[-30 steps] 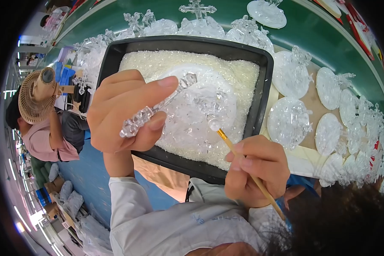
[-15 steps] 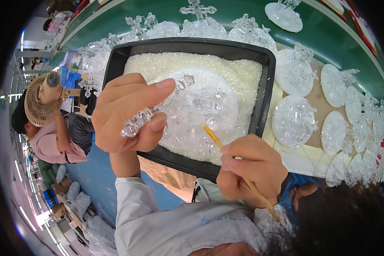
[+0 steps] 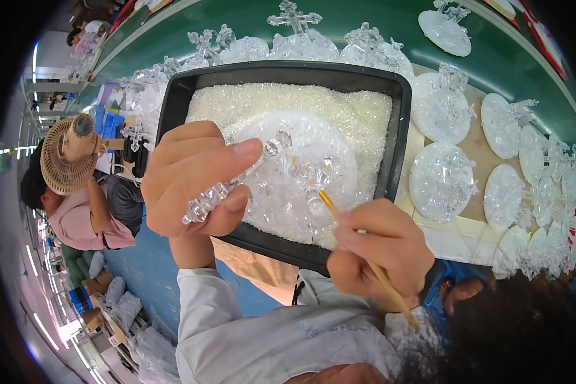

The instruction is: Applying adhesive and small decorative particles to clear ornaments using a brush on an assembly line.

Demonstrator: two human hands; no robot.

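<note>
Curled round the clear stem of a cross ornament (image 3: 204,201), my left hand (image 3: 185,169) is closed. The ornament's frosted round base (image 3: 329,144) faces up over the tray, with clear faceted pieces on it. My right hand (image 3: 384,246) pinches a thin paintbrush (image 3: 384,280) with a wooden handle and gold-coloured ferrule. The brush tip is at a small clear round piece (image 3: 315,203) on the ornament; I cannot tell whether they touch. Beneath both hands, a black tray (image 3: 400,137) holds clear, glittering granules (image 3: 368,105).
Several similar clear ornaments (image 3: 443,181) stand on the green table (image 3: 371,16) behind and right of the tray. At the left, a beige fan (image 3: 70,150) stands near a seated person in pink (image 3: 86,217). Blue bins (image 3: 112,121) sit beyond the tray's left side.
The brush tip has shifted slightly right, and the ornament has tilted a little in my left hand. Both hands keep their grips. The whole view has shifted slightly.
</note>
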